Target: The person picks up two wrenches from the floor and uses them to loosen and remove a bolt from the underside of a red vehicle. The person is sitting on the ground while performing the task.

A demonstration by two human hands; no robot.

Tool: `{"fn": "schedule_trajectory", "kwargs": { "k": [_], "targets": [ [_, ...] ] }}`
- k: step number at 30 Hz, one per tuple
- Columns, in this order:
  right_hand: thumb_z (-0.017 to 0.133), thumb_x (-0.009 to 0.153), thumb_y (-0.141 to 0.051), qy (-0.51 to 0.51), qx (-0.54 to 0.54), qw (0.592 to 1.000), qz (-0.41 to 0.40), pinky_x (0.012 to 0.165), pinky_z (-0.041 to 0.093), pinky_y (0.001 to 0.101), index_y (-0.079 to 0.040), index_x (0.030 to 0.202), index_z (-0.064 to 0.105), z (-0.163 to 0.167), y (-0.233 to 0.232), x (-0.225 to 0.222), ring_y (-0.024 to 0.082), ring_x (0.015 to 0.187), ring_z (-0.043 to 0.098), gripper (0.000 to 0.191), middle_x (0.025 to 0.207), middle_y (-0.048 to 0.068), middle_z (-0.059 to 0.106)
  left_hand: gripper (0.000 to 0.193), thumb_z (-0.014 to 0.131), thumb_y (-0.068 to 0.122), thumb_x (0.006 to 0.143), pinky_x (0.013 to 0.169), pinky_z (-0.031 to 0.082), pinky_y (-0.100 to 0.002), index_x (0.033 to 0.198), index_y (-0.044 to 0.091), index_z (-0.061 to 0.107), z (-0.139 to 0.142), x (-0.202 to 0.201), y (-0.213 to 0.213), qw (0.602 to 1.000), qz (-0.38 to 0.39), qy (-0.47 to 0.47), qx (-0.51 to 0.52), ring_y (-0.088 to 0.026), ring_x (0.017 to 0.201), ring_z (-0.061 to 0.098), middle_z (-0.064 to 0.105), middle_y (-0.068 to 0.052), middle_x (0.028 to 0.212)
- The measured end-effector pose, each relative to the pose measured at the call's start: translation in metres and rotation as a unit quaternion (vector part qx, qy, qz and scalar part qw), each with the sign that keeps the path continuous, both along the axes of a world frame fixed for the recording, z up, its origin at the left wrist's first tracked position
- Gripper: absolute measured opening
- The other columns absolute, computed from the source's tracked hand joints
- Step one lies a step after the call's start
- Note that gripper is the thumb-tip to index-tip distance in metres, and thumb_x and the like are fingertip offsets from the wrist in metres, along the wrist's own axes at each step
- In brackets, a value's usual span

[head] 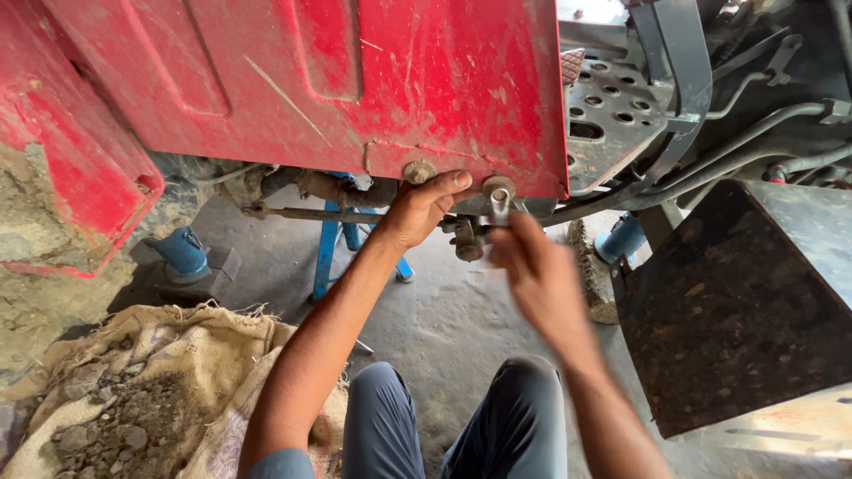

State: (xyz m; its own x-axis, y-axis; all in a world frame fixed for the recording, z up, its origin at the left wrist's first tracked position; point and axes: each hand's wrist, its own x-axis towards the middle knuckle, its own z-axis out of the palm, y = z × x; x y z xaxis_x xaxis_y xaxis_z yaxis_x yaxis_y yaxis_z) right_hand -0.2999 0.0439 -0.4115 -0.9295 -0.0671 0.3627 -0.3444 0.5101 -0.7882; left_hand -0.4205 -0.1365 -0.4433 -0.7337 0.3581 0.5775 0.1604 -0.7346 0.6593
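- Steel shows between the blurred fingertips of the right hand [541,279]: they are closed around a small spanner [500,206], whose open end sits on the right bolt [498,186] at the lower edge of the red panel [355,89].
- Left hand [417,213] is raised to the same edge, its thumb stretched along the rim between the two bolts and its other fingers curled under and behind the panel, pressing on it rather than grasping a loose thing.
- Just left of that thumb sits the left bolt [419,171] with its round washer, rusty and dusty.
- Below the hands a thin rod [311,214] runs sideways beneath the panel, with a blue stand [328,253] under it.
- Further left a blue jack [182,251] stands on the concrete floor [444,319], near a burlap sack [151,381] strewn with gravel.
- To the right are a dark metal box [737,302] and a perforated grey footplate [612,106].
- Grey trousered knees [444,417] show at the bottom.
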Motion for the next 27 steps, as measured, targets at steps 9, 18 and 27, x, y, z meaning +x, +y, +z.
{"fn": "schedule_trajectory", "kwargs": {
  "k": [9,18,27],
  "targets": [
    [0.068,0.098,-0.013,0.165,0.011,0.986,-0.007,0.076,0.052,0.0324,-0.001,0.113,0.07,0.001,0.022,0.009,0.019,0.084,0.067,0.019,0.093,0.011,0.071,0.032,0.072,0.01,0.096,0.114,0.049,-0.052,0.125,0.0,0.065,-0.003,-0.006,0.004,1.0,-0.009,0.001,0.001,-0.028,0.123,0.066,0.071,-0.014,0.125],
    [0.051,0.109,-0.015,-0.007,-0.349,0.915,0.202,0.097,0.061,0.0418,0.0,0.114,0.052,-0.044,-0.023,-0.022,0.026,0.109,0.074,0.017,0.113,0.017,0.075,0.035,0.07,0.016,0.099,0.115,0.047,-0.047,0.127,-0.004,0.065,-0.006,-0.004,-0.002,0.999,-0.039,-0.019,-0.034,-0.028,0.124,0.065,0.07,-0.017,0.127],
    [0.065,0.1,-0.019,0.169,0.168,0.971,-0.028,0.075,0.051,0.038,-0.008,0.119,0.071,0.025,0.034,0.0,0.023,0.086,0.068,0.022,0.095,0.013,0.075,0.04,0.073,0.014,0.091,0.114,0.047,-0.046,0.128,0.001,0.064,-0.001,-0.005,-0.001,1.0,0.004,-0.01,-0.029,-0.026,0.124,0.064,0.069,-0.013,0.127]
  ]
}}
